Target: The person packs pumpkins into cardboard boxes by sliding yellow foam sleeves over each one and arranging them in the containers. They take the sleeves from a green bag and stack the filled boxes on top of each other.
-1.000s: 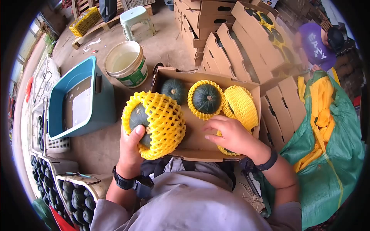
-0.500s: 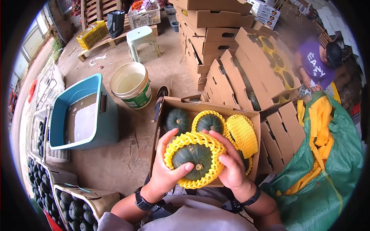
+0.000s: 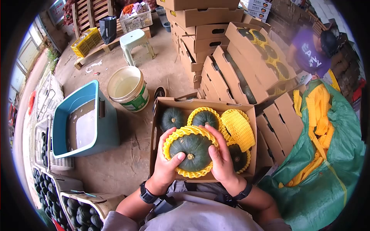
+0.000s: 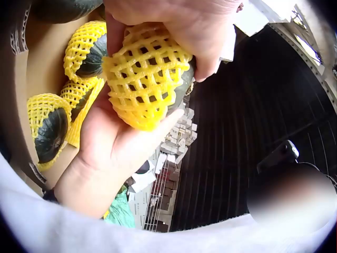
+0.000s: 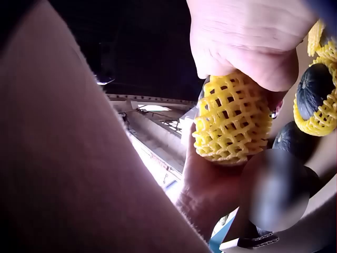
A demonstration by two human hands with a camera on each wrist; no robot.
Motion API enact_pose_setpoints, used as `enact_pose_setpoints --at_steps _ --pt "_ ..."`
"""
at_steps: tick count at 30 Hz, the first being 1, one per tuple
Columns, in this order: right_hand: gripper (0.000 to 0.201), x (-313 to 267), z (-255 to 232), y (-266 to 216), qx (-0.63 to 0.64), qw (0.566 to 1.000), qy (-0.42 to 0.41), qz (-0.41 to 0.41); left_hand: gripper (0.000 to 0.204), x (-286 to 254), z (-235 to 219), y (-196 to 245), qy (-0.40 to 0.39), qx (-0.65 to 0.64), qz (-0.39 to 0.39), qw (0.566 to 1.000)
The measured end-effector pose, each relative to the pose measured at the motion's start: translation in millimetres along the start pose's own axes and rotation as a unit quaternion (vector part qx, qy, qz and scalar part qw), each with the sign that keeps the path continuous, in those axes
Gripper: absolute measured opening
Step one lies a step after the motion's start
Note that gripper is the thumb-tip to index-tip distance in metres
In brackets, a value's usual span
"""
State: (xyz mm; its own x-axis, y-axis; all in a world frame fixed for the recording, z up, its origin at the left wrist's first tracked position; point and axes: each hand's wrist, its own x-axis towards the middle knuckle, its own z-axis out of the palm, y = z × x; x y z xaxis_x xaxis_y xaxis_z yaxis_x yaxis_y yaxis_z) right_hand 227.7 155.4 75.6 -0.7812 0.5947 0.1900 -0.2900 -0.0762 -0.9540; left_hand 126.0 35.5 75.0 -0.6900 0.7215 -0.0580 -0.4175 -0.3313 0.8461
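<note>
Between both hands is a dark green kabocha squash (image 3: 192,148) in a yellow foam net (image 4: 142,74), held over an open cardboard box (image 3: 156,165). My left hand (image 3: 165,169) grips its left side, thumb across the front near the stem. On the other side my right hand (image 3: 224,167) grips it with the thumb on the front edge. The netting wraps the sides and back; the stem end shows bare. Inside the box lie a bare squash (image 3: 172,118), a netted one (image 3: 205,118) behind the held squash, and another netted one (image 3: 239,157) by the right hand. Loose yellow netting (image 3: 238,129) lies at the right.
A blue tub (image 3: 108,127) and a white bucket (image 3: 142,96) stand left of the box. Crates of squash (image 3: 83,213) sit lower left. Stacked cartons (image 3: 210,38) rise behind. At right, a green sack (image 3: 327,184) holds yellow nets (image 3: 320,115); a person in purple (image 3: 310,52) is beyond.
The squash moved from the left to over the middle of the box. The right hand left the box's contents and took hold of it too. Lately the squash tilted slightly, showing more of its stem end.
</note>
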Motion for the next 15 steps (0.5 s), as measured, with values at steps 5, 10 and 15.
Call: enact_pose_setpoints --at_steps 5,10,15 --pt "0.068 -13.0 3.5 -3.1 -0.024 1.0 0.001 0.0 0.087 0.8 -10.1 -8.3 -0.034 0.007 -0.023 0.999" --pt "0.078 -1.4 -10.4 -5.3 -0.198 0.972 -0.109 -0.066 0.099 -8.0 -6.4 -0.9 -0.147 -0.221 -0.093 0.96" --pt "0.119 -7.5 -5.7 -26.4 -0.433 0.869 -0.219 -0.097 0.08 -14.6 -12.5 -11.7 -0.092 -0.053 -0.128 0.986"
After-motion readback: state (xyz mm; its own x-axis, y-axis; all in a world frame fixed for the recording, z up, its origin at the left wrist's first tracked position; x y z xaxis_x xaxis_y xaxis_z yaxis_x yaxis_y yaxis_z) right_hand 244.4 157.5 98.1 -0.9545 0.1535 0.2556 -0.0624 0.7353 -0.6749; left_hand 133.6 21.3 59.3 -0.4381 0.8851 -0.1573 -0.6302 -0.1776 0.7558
